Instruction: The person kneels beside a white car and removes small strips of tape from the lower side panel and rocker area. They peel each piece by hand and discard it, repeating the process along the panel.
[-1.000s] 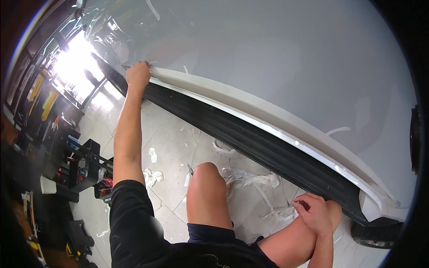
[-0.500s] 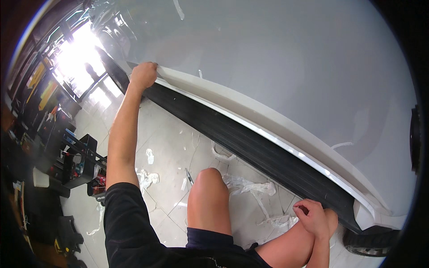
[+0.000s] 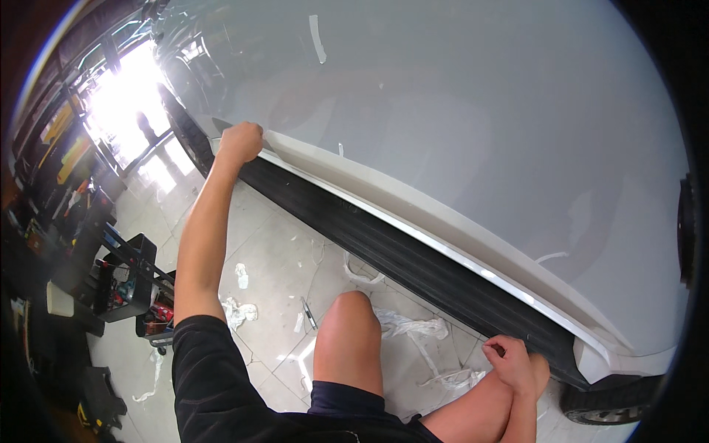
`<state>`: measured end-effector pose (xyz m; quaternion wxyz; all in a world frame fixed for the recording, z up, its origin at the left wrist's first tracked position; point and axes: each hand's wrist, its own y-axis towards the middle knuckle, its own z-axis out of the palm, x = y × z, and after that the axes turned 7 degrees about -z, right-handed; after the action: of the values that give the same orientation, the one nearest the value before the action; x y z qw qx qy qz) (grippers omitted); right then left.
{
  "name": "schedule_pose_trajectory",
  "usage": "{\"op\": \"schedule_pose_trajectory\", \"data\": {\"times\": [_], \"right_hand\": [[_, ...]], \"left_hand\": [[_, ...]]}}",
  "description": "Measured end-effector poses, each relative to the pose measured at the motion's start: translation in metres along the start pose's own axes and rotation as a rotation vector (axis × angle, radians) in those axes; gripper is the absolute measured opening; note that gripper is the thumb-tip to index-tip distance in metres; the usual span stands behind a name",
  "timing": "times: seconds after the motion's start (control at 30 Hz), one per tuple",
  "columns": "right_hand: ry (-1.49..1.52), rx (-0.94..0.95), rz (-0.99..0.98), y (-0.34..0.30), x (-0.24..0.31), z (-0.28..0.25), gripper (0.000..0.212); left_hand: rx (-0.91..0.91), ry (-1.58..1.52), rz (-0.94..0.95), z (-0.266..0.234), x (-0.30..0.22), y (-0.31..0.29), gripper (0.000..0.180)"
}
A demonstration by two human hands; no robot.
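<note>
At the far left end of the car's white sill (image 3: 413, 218), my left hand (image 3: 242, 142) is closed, with the arm stretched out. Its fingers grip the edge of a grey film (image 3: 275, 148) that shows on both sides of the fist; the fingertips themselves are hidden. The grey car side panel (image 3: 473, 111) rises above the sill. My right hand (image 3: 511, 360) rests by my right knee, fingers curled in toward the thumb around a hollow. I see nothing in it. Below the sill runs a black ribbed side step (image 3: 399, 255), just beyond this hand.
On the tiled floor lie crumpled white film scraps (image 3: 413, 325) and a slim cutter-like tool (image 3: 309, 313). A black tool trolley (image 3: 125, 284) with bins stands at left. A wheel (image 3: 609, 402) is at lower right. White strips (image 3: 317, 38) stick to the panel.
My view has tilted slightly, so the car sits lower in the picture. The left hand keeps its grip at the sill's end, and the right hand stays by the knee.
</note>
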<state>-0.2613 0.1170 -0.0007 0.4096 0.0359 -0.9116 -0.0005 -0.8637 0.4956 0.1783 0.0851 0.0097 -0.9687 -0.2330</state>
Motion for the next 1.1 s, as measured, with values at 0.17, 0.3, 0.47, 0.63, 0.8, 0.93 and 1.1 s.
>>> {"op": "schedule_pose_trajectory", "data": {"times": [0.17,0.3,0.47,0.63,0.8,0.93,1.1], "right_hand": [[-0.011,-0.037,0.049,-0.006,0.002,-0.004,0.018],[-0.012,-0.031,0.029,-0.004,-0.004,-0.003,0.018],[-0.005,-0.060,-0.008,-0.006,-0.004,-0.003,0.017],[0.023,-0.058,-0.006,-0.007,0.004,-0.006,0.016],[0.026,-0.012,-0.030,-0.009,0.009,-0.008,0.016],[0.036,-0.003,-0.021,-0.011,0.009,-0.010,0.017],[0.064,-0.003,-0.045,-0.014,0.006,-0.011,0.017]], "left_hand": [[-0.504,-0.402,-0.042,-0.088,-0.120,-0.037,0.029],[-0.258,-1.008,-0.071,-0.138,-0.147,-0.048,0.030],[0.133,-1.759,-0.228,-0.157,-0.157,-0.043,0.033],[0.178,-1.951,-0.291,-0.154,-0.156,-0.036,0.032],[0.133,-1.951,-0.327,-0.156,-0.150,-0.032,0.030],[0.141,-1.896,-0.377,-0.162,-0.156,-0.036,0.027],[0.163,-1.842,-0.399,-0.166,-0.154,-0.036,0.023]]}}
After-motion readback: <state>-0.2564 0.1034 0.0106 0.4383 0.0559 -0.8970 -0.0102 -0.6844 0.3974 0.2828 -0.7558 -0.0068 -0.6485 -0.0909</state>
